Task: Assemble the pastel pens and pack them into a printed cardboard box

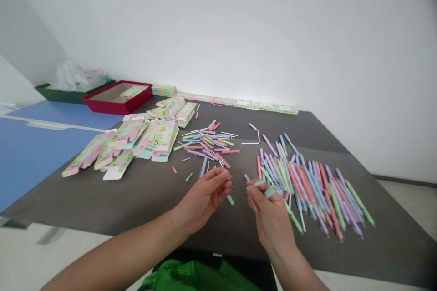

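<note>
At the centre of the frame, the right hand has its grip clamped on pale green pieces, which stick out between thumb and fingers above the dark bench. Just left of it, the left hand has its thumb and fingertips brought together; whether anything small is pinched there, I cannot tell. A short green piece lies on the bench just beside the left hand, between the two hands. Right of centre, long pens in purple, coral, blue and green lie side by side in a broad, overlapping spread. In the middle of the frame, beyond the left hand, is a loose heap of thin coloured parts with white sticks nearby. Left of centre, printed cartons lie piled on one another. At the upper left, a red box holds a carton, and beside it a green tray carries a clear plastic bag. A row of small boxes lines the far edge by the wall.
</note>
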`<action>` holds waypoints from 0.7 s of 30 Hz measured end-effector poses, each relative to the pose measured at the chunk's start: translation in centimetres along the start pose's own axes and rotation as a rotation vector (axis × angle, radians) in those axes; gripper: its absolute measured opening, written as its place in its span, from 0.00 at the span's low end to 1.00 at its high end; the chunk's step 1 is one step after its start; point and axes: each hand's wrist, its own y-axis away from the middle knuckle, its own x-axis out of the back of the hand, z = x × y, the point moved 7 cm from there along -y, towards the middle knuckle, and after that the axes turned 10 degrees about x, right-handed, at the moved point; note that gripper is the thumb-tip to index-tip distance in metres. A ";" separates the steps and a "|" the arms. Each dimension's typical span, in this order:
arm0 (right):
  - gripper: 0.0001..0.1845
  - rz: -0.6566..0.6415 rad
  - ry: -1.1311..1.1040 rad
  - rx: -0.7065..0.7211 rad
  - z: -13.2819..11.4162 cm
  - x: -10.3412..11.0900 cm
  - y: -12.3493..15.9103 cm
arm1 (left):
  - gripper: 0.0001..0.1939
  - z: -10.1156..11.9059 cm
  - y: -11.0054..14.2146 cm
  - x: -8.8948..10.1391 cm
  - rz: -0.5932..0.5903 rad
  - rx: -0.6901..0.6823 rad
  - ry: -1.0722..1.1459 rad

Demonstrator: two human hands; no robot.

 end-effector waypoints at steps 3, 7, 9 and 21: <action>0.05 0.017 0.042 0.085 -0.4 -0.1 0.0 | 0.03 -1.7 -0.1 0.2 0.001 0.093 0.139; 0.03 -0.026 0.105 0.133 -0.7 -0.9 0.2 | 0.04 -3.5 -0.2 -0.2 -0.040 0.173 0.237; 0.03 -0.036 0.110 0.120 -0.6 -1.1 0.2 | 0.04 -4.1 -0.2 -0.3 -0.048 0.201 0.277; 0.04 -0.032 0.224 0.154 0.1 -0.5 0.2 | 0.04 -6.0 -0.7 -0.5 -0.040 0.255 0.440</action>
